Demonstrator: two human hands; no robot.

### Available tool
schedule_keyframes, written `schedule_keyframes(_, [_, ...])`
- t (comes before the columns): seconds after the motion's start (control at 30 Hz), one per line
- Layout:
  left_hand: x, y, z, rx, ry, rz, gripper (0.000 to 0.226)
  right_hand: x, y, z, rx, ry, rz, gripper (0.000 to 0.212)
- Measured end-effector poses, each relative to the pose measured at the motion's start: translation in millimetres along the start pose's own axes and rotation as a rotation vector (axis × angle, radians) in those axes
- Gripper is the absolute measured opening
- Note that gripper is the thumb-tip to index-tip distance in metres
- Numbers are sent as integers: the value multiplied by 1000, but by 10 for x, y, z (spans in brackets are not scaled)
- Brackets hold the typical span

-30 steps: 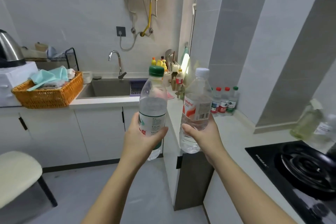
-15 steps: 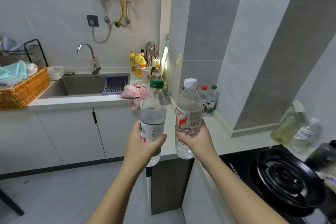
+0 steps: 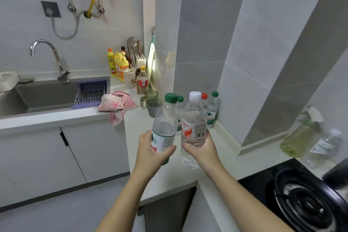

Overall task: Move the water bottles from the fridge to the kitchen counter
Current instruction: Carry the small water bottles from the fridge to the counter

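My left hand [image 3: 152,152] grips a clear green-capped water bottle [image 3: 164,122] by its lower half, upright above the white kitchen counter [image 3: 139,137]. Beside it my right hand [image 3: 203,149] holds a clear white-capped water bottle [image 3: 193,124] with a red-and-white label, also upright. The two bottles are close together, almost touching. Behind them, in the counter's corner by the grey wall, stand three small water bottles [image 3: 211,113] with green and red caps, partly hidden by the held ones.
A pink cloth [image 3: 116,103] hangs over the counter edge by the sink [image 3: 47,96]. Green glass cups [image 3: 150,100] stand just behind the held bottles. Condiment bottles [image 3: 120,66] crowd the back. A black gas stove [image 3: 305,198] and an oil bottle [image 3: 299,137] are at right.
I have moved closer to the counter corner. Both held bottles are now over the counter, nearer the bottles standing by the wall. The basket has left the view.
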State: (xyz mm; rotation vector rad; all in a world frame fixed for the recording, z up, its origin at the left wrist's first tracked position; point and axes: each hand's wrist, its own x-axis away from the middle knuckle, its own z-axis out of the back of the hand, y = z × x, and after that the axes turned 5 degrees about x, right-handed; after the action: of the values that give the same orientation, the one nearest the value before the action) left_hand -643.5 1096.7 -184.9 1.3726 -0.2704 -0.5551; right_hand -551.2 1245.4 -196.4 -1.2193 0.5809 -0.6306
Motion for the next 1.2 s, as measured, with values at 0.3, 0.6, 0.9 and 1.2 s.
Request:
schedule_keyframes(0.3, [-952,-407,-189,-36,-89,127,51,-756,499,-116,69,106,-123,55])
schedule_keyframes(0.6, [-1070,-1059,-529,-98,-86,309,53,-1023,1276,-156,135,115,-296,57])
schedule_keyframes(0.9, [-1026,-1350,-713,-89,-112,315,53,-1069,1555,-277,176,176,-336,69])
schedule_keyframes(1.2, [-1039,-1666,-662,-202,-197,280,54,-1027,1743,-307,293,223,-341,54])
